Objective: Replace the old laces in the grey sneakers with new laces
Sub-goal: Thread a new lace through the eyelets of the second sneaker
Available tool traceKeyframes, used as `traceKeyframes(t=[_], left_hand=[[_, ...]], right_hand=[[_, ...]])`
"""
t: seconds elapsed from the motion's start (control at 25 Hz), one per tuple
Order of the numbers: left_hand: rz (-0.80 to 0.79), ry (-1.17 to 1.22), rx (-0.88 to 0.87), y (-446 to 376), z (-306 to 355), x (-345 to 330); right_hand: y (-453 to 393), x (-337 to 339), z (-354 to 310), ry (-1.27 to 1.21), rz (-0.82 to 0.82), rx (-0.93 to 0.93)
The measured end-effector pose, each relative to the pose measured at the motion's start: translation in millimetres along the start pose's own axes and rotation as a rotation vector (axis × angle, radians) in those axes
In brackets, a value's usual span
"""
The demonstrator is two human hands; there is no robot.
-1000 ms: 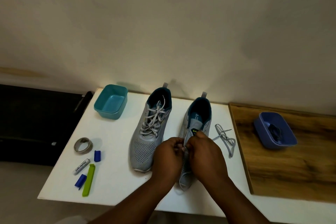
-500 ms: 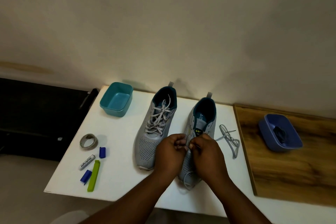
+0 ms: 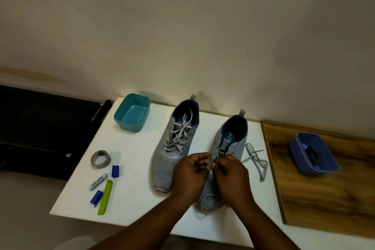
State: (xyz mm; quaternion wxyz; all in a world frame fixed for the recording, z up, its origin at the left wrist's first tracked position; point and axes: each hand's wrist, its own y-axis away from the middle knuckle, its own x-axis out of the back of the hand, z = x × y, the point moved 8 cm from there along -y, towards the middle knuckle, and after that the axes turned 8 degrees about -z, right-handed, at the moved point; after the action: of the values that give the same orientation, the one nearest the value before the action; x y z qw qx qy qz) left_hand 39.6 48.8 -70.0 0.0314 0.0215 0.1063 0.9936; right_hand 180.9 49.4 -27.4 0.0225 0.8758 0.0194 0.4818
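Observation:
Two grey sneakers stand side by side on a white table (image 3: 134, 193), toes toward me. The left sneaker (image 3: 174, 148) is fully laced with a light grey lace. Over the middle of the right sneaker (image 3: 233, 140), my left hand (image 3: 190, 174) and my right hand (image 3: 233, 176) meet, both pinching a thin grey lace (image 3: 211, 163) at its eyelets. A loop of that lace (image 3: 205, 206) trails over the toe onto the table. A loose grey lace (image 3: 256, 159) lies in a tangle right of this shoe.
A teal tub (image 3: 132, 112) sits at the table's back left. A tape roll (image 3: 100, 158), a battery (image 3: 98, 181), two blue caps and a green clip (image 3: 105, 197) lie front left. On the wooden board (image 3: 324, 199) at right, a blue tub (image 3: 312, 153) holds dark laces.
The view has shifted slightly, so the table sits lower right in frame. My hands stay together on the right sneaker's lace, moving a little up the shoe.

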Motion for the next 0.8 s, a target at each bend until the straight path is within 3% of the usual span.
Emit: traceKeyframes(t=[0.16,0.32,0.48,0.68,0.8], left_hand=[[-0.012,0.006,0.001,2,3,-3],[0.01,-0.06,0.01,-3,4,-2],[0.008,-0.096,-0.012,-3,5,-4],[0.005,-0.077,-0.034,-3,6,-2],[0.012,-0.035,-0.022,-4,5,0]], right_hand=[[-1,2,-6,0.138,-0.027,0.032],[-6,1,-3,0.059,-0.152,0.058],[-6,9,1,-0.031,-0.058,0.023],[2,3,-8,0.19,-0.038,-0.035],[-5,0,3,-0.058,-0.081,-0.023]])
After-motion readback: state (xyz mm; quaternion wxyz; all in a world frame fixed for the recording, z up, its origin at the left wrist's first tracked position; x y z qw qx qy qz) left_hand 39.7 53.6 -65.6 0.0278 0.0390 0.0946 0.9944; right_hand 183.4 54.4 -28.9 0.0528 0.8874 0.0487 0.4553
